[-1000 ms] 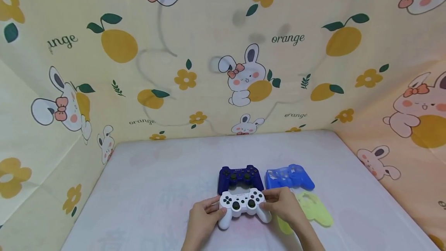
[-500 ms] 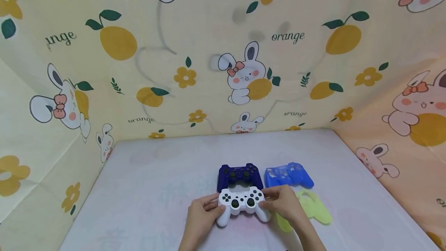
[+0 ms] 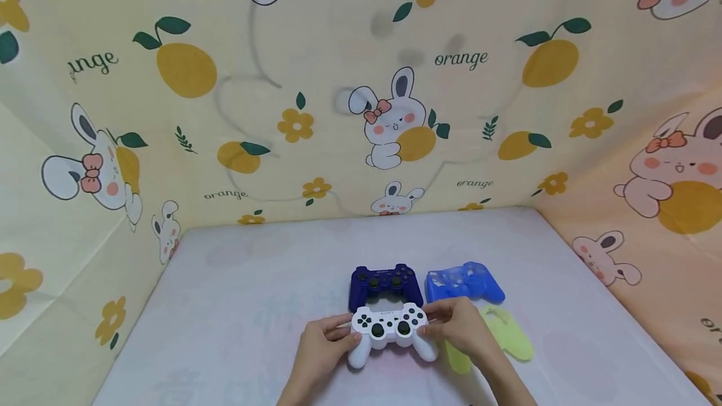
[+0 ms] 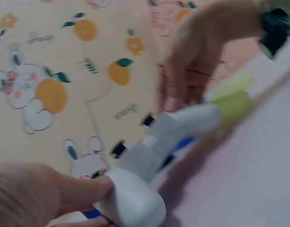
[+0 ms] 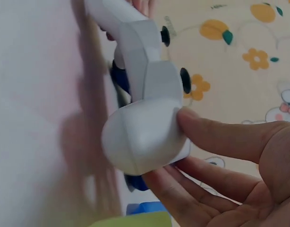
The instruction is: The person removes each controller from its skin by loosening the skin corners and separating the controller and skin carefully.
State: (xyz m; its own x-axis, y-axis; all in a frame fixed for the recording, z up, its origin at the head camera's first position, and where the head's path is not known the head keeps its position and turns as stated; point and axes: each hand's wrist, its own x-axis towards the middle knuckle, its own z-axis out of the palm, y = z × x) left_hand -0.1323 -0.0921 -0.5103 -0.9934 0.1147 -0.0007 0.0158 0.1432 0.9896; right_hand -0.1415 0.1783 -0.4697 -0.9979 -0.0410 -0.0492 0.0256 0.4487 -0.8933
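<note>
Both hands hold a white game controller (image 3: 389,326) by its two sides, thumbs on top and fingers beneath. The left hand (image 3: 324,344) pinches its left side; the right hand (image 3: 459,328) pinches the right one. In the right wrist view, a shadow lies on the table beside the white controller (image 5: 144,132), which looks raised off the surface. Just behind it lies a dark blue game controller (image 3: 385,284), its lower part partly covered in the head view. The left wrist view shows the white grip (image 4: 135,201) under the left thumb.
Right of the dark blue controller lies a blue silicone controller cover (image 3: 465,282). A yellow-green cover (image 3: 510,336) lies nearer, partly hidden by the right hand. The pale table (image 3: 237,293) meets patterned cloth walls (image 3: 316,143) at the back and sides.
The head view has shifted slightly, so the whole scene sits a little further left. Both hands keep their hold on the white controller, with no other clear change.
</note>
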